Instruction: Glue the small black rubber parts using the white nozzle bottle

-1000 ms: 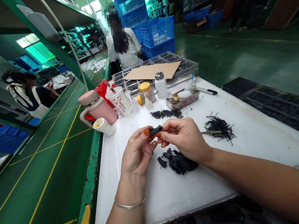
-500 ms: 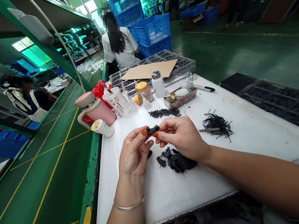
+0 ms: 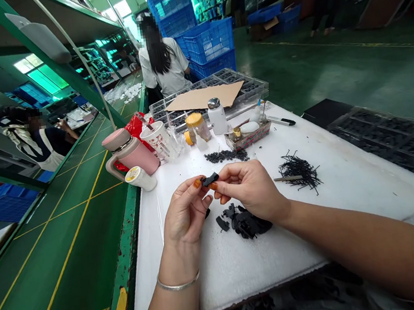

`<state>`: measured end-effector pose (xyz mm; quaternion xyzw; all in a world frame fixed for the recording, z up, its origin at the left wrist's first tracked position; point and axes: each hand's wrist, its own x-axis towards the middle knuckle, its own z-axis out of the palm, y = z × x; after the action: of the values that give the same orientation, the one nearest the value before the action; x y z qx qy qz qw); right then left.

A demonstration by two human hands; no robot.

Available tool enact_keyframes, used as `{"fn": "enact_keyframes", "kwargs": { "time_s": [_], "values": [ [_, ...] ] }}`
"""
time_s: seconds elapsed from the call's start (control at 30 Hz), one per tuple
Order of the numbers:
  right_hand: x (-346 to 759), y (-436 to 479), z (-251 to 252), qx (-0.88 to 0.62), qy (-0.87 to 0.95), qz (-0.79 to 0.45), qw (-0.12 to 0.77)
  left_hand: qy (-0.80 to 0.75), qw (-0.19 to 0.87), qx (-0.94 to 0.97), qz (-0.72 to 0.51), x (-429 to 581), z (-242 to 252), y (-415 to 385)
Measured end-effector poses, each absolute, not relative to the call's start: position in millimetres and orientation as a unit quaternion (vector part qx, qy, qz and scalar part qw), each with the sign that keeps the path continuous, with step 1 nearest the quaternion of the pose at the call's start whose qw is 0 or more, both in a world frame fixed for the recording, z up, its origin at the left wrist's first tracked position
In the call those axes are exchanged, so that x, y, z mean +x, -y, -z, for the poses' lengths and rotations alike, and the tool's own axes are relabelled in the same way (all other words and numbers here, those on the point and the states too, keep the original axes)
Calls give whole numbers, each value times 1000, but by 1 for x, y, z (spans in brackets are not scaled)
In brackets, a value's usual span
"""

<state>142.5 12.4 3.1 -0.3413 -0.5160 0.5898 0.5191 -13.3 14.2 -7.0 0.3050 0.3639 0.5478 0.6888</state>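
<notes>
My left hand [image 3: 186, 213] and my right hand [image 3: 249, 186] meet above the white work surface [image 3: 221, 269], both pinching one small black plastic part [image 3: 210, 179] between thumb and fingertips. Right under the hands lies a small heap of similar black parts [image 3: 246, 223]. To the right rests a bundle of thin black strips [image 3: 299, 171] with a slim tool among them. A scatter of tiny black bits [image 3: 227, 156] lies farther back.
At the back stand a pink jug [image 3: 131, 151], a printed cup [image 3: 159, 140], a yellow-lidded jar [image 3: 197, 126], a white bottle [image 3: 217, 116], a small box [image 3: 248, 137] and cardboard on trays [image 3: 207, 96]. Black trays [image 3: 390, 140] lie right. A person sits beyond; another at left.
Both hands hold the same black part throughout, with only slight finger shifts. The view has drifted a little, nothing on the surface has moved.
</notes>
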Motion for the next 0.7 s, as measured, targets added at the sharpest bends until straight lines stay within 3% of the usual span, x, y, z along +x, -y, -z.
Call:
{"fn": "enact_keyframes", "kwargs": {
  "time_s": [0.37,0.7],
  "values": [
    [142,-13,-1,-342,510,-595,519,-380,670,312,-557,-12,5,-13],
    [144,-14,-5,-353,516,-598,502,-449,495,458,-586,-16,-5,-12]
  ]
}}
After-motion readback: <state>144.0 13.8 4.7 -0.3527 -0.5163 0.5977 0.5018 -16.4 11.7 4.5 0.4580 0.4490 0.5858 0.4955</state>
